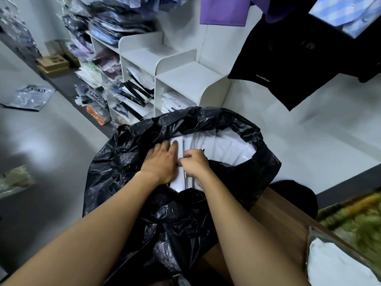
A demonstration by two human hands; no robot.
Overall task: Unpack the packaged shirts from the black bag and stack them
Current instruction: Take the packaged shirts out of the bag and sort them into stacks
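A large black plastic bag [243, 176] stands open in front of me, filled with white packaged shirts [224, 147] set on edge. Both my hands are inside its mouth. My left hand [160, 162] lies flat against the side of a white package, fingers extended. My right hand [194, 164] has its fingers curled over the top edge of a packaged shirt beside the left hand. A packaged white shirt [334, 265] in clear wrap lies at the lower right.
A white cubby shelf [185, 79] stuffed with packaged garments stands behind the bag. A wooden surface [280, 215] lies to the right. Black and purple shirts [288, 58] hang overhead. A loose package [28, 98] lies on the grey floor at left.
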